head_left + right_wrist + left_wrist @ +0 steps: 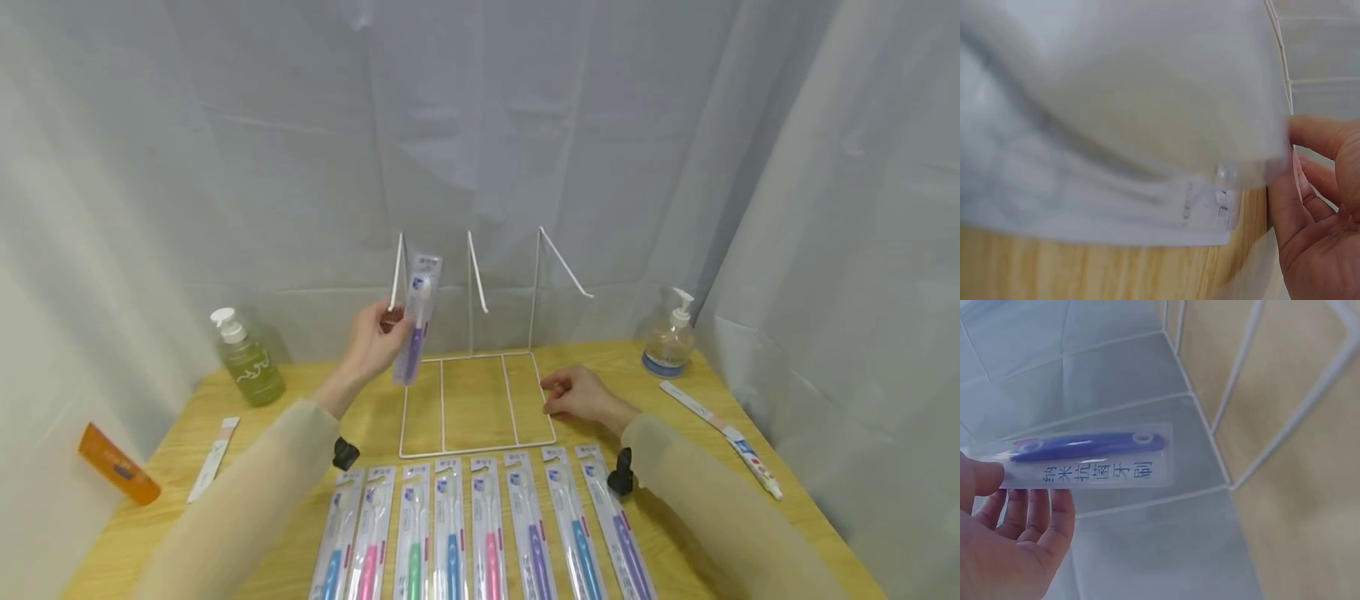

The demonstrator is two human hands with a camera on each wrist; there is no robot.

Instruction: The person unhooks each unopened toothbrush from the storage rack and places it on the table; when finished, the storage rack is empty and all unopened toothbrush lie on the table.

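My left hand point(377, 340) pinches a packaged toothbrush point(417, 321) with a purple handle, thumb on one face and fingers behind. The pack stands nearly upright, top leaning right, just right of the left hook of a white wire rack point(472, 357). Whether pack and hook touch, I cannot tell. In the left wrist view the purple handle end point(1091, 447) points toward the rack's base. My right hand point(581, 393) is at the right side of the rack's base; in the right wrist view its thumb and fingers point(1319, 134) pinch the side wire.
Several packaged toothbrushes point(452, 525) lie in a row along the front. On the left are a green pump bottle point(253, 367), an orange tube point(118, 464) and a narrow white box point(213, 458). A clear pump bottle point(667, 346) and a toothpaste tube point(752, 462) are on the right.
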